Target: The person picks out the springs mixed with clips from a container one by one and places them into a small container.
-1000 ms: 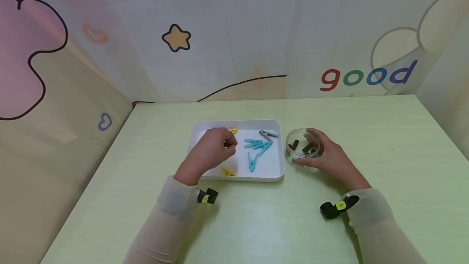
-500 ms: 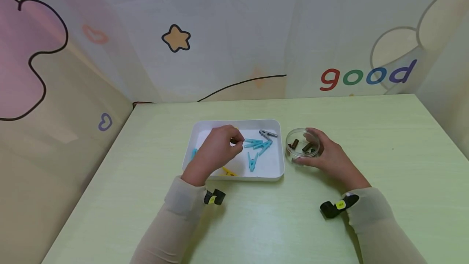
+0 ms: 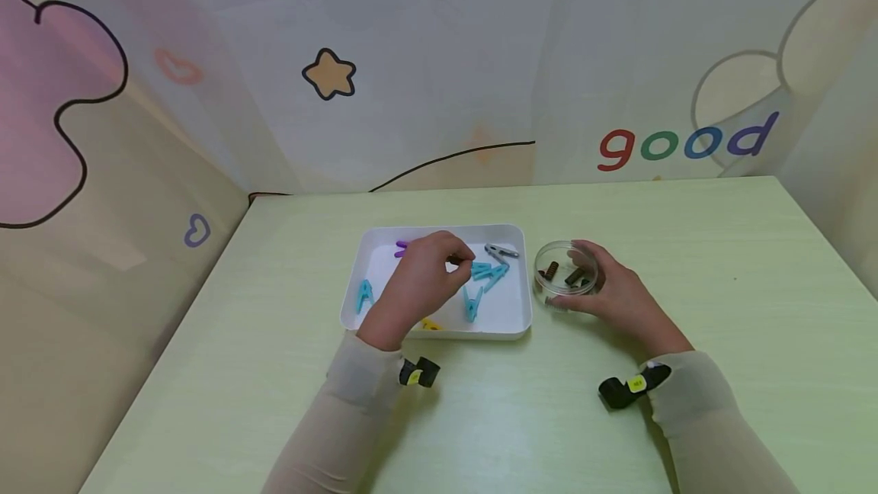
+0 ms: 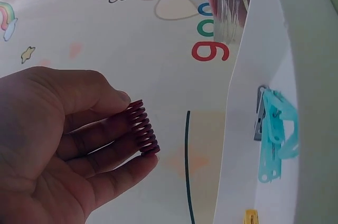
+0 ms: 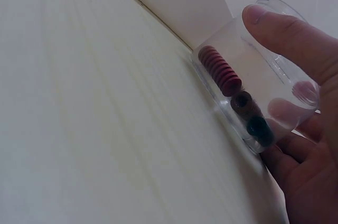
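Over the white tray, my left hand pinches a dark red coil spring between thumb and fingers. Below it in the tray lie light blue clothespins, a grey clothespin, a yellow one and a purple one, partly covered by the hand. My right hand grips a clear round jar from its right side, thumb and fingers around the wall. Inside the jar are several springs, among them a red one and a dark green one.
The jar stands on the pale green table, close to the right edge of the tray. Behind the table hangs a printed backdrop. A strap-mounted camera sits at the left wrist, another wrist camera at the right.
My left hand has moved right across the tray toward the jar, uncovering the purple clothespin and a blue one at the left. The right hand and the jar stay in place.
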`<state>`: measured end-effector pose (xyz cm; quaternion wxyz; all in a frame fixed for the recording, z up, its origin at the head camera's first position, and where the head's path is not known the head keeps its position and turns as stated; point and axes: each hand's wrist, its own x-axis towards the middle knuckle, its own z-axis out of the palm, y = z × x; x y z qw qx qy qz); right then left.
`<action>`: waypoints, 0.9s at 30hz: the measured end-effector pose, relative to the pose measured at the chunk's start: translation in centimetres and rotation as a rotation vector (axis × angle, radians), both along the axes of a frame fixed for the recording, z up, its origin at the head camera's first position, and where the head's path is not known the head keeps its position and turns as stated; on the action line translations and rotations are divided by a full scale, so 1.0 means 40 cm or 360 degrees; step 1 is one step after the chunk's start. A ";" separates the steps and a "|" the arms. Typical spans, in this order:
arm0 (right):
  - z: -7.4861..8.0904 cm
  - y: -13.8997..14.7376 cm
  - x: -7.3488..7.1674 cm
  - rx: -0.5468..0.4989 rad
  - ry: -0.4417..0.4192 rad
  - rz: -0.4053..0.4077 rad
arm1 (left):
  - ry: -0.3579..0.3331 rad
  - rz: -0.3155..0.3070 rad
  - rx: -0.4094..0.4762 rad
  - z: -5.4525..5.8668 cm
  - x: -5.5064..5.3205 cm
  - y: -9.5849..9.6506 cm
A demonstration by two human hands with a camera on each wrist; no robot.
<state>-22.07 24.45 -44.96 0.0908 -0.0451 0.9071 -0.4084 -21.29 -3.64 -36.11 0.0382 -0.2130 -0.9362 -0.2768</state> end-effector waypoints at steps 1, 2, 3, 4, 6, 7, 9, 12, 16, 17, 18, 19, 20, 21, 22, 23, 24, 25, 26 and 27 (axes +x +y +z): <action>0.000 0.000 0.000 0.0003 0.0002 0.0000 | 0.0007 -0.0007 0.0007 0.001 0.000 0.004; -0.001 0.000 0.000 0.0009 0.0004 0.0001 | 0.0012 -0.0010 0.0012 0.001 0.000 0.007; -0.001 0.001 -0.001 0.0012 0.0005 0.0001 | 0.0013 -0.0012 0.0014 0.000 0.000 0.011; -0.002 0.001 -0.001 0.0015 0.0008 0.0002 | 0.0013 -0.0018 0.0022 0.000 0.000 0.014; -0.003 0.002 -0.002 0.0020 0.0013 0.0001 | 0.0011 -0.0018 0.0032 -0.001 0.000 0.021; -0.004 0.002 -0.002 0.0024 0.0015 0.0000 | 0.0014 -0.0024 0.0039 -0.001 0.000 0.024; -0.004 0.003 -0.003 0.0031 0.0018 0.0001 | 0.0012 -0.0029 0.0056 -0.001 0.000 0.031; -0.006 0.004 -0.003 0.0031 0.0018 -0.0002 | 0.0006 -0.0041 0.0084 -0.003 -0.001 0.041; -0.008 0.004 -0.004 0.0016 0.0025 0.0002 | -0.0016 -0.0055 0.0116 -0.005 -0.002 0.055; -0.008 0.004 -0.004 0.0012 0.0028 0.0005 | -0.0022 -0.0059 0.0125 -0.006 -0.002 0.058; -0.008 0.004 -0.004 0.0009 0.0028 0.0007 | -0.0028 -0.0062 0.0131 -0.008 -0.003 0.062; -0.008 0.004 -0.004 0.0007 0.0026 0.0008 | -0.0033 -0.0064 0.0135 -0.008 -0.002 0.065; -0.008 0.004 -0.004 0.0005 0.0027 0.0008 | -0.0038 -0.0070 0.0147 -0.009 -0.003 0.068; -0.007 0.004 -0.005 0.0005 0.0026 0.0009 | -0.0038 -0.0080 0.0160 -0.010 -0.003 0.071; -0.008 0.005 -0.005 0.0004 0.0025 0.0009 | -0.0033 -0.0090 0.0170 -0.011 -0.004 0.074; -0.008 0.005 -0.005 0.0002 0.0025 0.0008 | -0.0025 -0.0100 0.0178 -0.011 -0.003 0.077; -0.008 0.005 -0.005 0.0002 0.0024 0.0007 | -0.0009 -0.0111 0.0188 -0.012 -0.004 0.080; -0.008 0.006 -0.005 0.0006 0.0029 0.0007 | 0.0004 -0.0122 0.0200 -0.012 -0.004 0.082; -0.009 0.006 -0.005 0.0010 0.0037 0.0008 | 0.0019 -0.0132 0.0209 -0.013 -0.004 0.085; -0.009 0.007 -0.005 0.0014 0.0041 0.0008 | 0.0035 -0.0141 0.0213 -0.014 -0.004 0.088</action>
